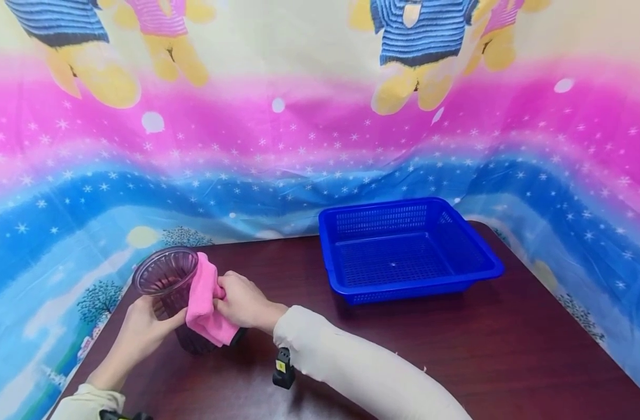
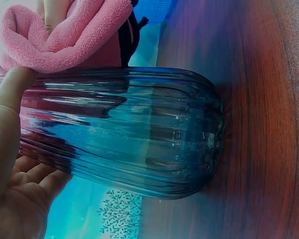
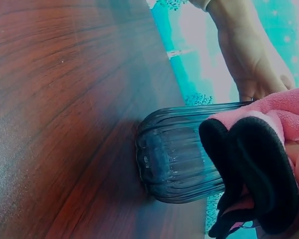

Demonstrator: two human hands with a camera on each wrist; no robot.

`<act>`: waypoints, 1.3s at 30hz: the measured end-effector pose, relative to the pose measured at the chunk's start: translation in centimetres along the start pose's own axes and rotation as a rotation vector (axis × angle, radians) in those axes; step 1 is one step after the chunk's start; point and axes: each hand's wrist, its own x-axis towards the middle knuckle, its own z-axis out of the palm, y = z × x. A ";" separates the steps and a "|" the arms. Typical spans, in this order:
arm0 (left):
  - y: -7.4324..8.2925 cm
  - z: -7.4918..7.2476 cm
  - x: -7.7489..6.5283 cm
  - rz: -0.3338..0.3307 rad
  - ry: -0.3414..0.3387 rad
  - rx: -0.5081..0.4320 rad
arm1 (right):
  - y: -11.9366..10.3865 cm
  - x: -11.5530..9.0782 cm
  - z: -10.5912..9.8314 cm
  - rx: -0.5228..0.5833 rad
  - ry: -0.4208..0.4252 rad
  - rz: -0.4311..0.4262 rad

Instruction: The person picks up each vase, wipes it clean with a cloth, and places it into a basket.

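Note:
A ribbed, see-through vase (image 1: 174,298) with a flared rim is at the left of the table, its base at or just over the tabletop; contact is hard to tell. My left hand (image 1: 146,328) grips it round the upper body, thumb (image 2: 19,84) on the near side and fingers beneath in the left wrist view. A pink terry cloth (image 1: 206,300) with a black edge (image 3: 261,174) lies against the vase's right side. My right hand (image 1: 243,300) holds this bunched cloth to the glass; the folds hide some of its fingers.
To the right, a blue plastic basket (image 1: 404,286) with perforated walls stands at the back of the dark wooden table (image 1: 404,344). A printed cloth backdrop (image 1: 298,140) hangs behind the table and along its sides.

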 end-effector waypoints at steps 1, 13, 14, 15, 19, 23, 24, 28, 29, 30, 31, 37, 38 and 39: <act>0.0 0.0 0.0 -0.001 0.000 0.003 | -0.1 0.0 0.0 -0.006 -0.006 0.010; -0.2 -0.1 -0.4 0.001 -0.008 -0.023 | -0.4 0.0 0.5 -0.075 -0.017 0.046; -0.2 -0.1 -0.4 0.001 -0.010 -0.025 | -0.4 0.0 0.5 -0.078 -0.017 0.049; -0.3 -0.1 -0.4 -0.001 -0.011 -0.027 | -0.4 0.0 0.5 -0.082 -0.017 0.051; -0.3 0.0 -0.5 -0.004 -0.008 -0.029 | -0.4 -0.1 0.5 -0.089 -0.025 0.057; -0.4 -0.1 -0.5 -0.008 -0.006 -0.023 | -0.4 -0.1 0.6 -0.099 -0.025 0.063; -0.3 -0.1 -0.5 -0.010 -0.007 -0.025 | -0.4 -0.1 0.6 -0.100 -0.023 0.062; -0.2 -0.1 -0.4 -0.014 -0.014 -0.029 | -0.3 -0.1 0.6 -0.099 -0.015 0.058; -0.2 -0.1 -0.3 -0.014 -0.015 -0.030 | -0.2 -0.1 0.6 -0.101 -0.014 0.054; -0.2 -0.1 -0.3 -0.013 -0.013 -0.029 | -0.1 -0.1 0.6 -0.100 -0.014 0.051; -0.1 -0.1 -0.3 -0.010 -0.012 -0.026 | 0.0 -0.1 0.6 -0.099 -0.015 0.048; 0.0 -0.1 -0.1 -0.012 -0.017 -0.027 | 0.4 -0.1 0.8 -0.112 -0.012 0.025; 0.0 -0.1 -0.1 -0.012 -0.017 -0.026 | 0.5 -0.1 0.8 -0.113 -0.010 0.022; 0.0 -0.1 0.0 -0.011 -0.016 -0.024 | 0.5 -0.1 0.8 -0.114 -0.007 0.020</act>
